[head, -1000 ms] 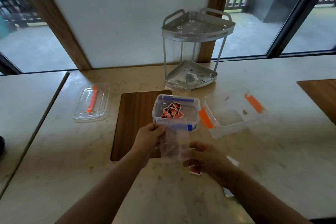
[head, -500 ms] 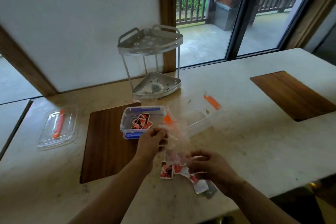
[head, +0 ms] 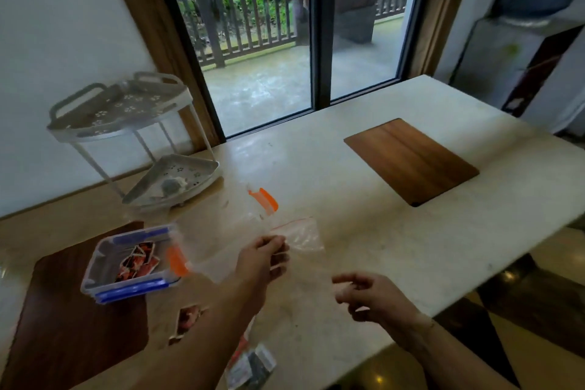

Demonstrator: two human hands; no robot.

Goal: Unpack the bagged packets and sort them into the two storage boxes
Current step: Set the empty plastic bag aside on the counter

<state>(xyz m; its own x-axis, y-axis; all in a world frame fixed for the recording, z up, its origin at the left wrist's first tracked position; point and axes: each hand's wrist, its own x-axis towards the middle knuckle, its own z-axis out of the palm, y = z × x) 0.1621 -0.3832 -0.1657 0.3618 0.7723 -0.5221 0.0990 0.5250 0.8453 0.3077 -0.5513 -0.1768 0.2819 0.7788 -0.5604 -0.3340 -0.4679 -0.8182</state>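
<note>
Clear crinkled bag (head: 300,234) pinched by left hand (head: 264,258).

Left hand (head: 264,258) up over the counter (head: 364,241), fingers pinched on a clear bag (head: 300,234) with a red zip strip, the bag sticking out to the right of the knuckles. Right hand (head: 372,298) hangs just to the right and nearer the body, fingers loosely curled, holding nothing. Left of the left hand sits the blue-clipped box (head: 129,263) with red packets (head: 137,261) in it; a clear box with orange clips (head: 221,231) lies touching it, right behind the left hand, blurred. Under the left forearm, loose packets (head: 188,320) lie on the counter, more down by the elbow (head: 251,367). A two-tier rack (head: 136,142) stands far beyond the left hand.
</note>
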